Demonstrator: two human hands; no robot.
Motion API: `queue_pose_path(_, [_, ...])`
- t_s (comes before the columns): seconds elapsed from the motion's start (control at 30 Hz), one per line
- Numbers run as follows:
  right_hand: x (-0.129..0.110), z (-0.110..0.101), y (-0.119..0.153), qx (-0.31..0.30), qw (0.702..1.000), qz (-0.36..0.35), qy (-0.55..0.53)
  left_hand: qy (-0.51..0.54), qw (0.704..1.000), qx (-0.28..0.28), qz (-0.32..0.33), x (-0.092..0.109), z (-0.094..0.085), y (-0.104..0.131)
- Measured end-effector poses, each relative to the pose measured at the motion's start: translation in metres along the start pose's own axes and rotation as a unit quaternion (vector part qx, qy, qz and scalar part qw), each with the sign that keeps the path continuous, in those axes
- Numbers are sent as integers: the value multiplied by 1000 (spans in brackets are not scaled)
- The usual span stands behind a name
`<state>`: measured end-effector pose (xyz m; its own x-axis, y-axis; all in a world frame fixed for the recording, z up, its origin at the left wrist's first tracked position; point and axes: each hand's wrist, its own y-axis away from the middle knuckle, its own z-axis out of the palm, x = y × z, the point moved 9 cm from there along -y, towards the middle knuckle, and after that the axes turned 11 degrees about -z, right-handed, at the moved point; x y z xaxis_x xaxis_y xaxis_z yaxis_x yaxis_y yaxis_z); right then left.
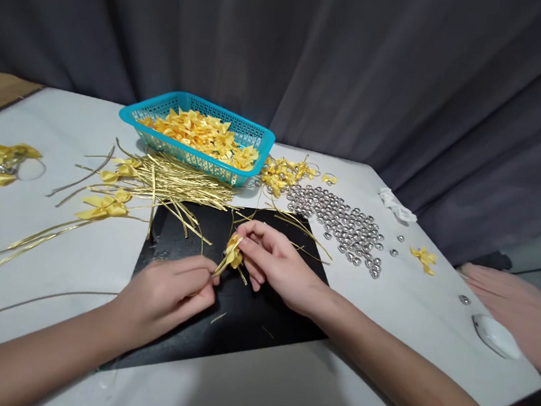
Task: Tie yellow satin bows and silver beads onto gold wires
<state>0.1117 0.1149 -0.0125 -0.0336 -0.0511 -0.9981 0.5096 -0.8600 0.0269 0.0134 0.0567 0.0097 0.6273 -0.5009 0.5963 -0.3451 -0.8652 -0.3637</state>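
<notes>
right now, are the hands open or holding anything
Left hand: closed, pinching thin gold metallic strands.
Right hand: closed, holding a glossy yellow ribbon bow.

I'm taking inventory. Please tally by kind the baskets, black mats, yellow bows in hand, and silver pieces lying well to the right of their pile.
Blue basket: 1
Black mat: 1
Held yellow bow: 1
Stray silver pieces: 3
Total: 6

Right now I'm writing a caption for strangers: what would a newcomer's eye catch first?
Probably the turquoise basket of yellow ribbon bows at the back of the white table. Next, over the black mat, the right hand holds a single bow while the left hand pinches its gold strands. Farther right, small silver ornaments lie clustered.
</notes>
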Motion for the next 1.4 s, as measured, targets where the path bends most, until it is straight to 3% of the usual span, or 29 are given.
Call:
queue_pose_path(0.17, [7, 1, 3, 25, 999, 30, -21, -48, 999, -5, 13, -5, 4, -1])
queue_pose_path(0.4, [7, -9, -3, -17, 995, 86, -52, -38, 998, 48, -27, -8, -10, -3])
queue_pose_path(0.63, [13, -12, 0, -107, 977, 178, -55, -22, 998, 44, -44, -12, -11, -3])
queue_pose_path(0.7, [12, -14, -1, -118, 976, 174, -56, -13, 998, 37, -52, -14, -10, -4])
queue_pose_path(0.87, [6, -29, -9, -17, 992, 113, -49, 4, 999, 9, -50, -14, -7, -6])
queue_pose_path(1.13, [-1, -39, -10, 42, 993, 80, 70, 3, 999, 0, -36, -11, -4, -6])
queue_pose_path(1.27, [-2, -29, -7, 25, 996, 80, -23, -26, 998, 6, -55, -12, -1, -7])
queue_pose_path(1.4, [-4, -18, -4, 21, 990, 69, -117, 15, 992, 15, -127, -20, -8, -11])
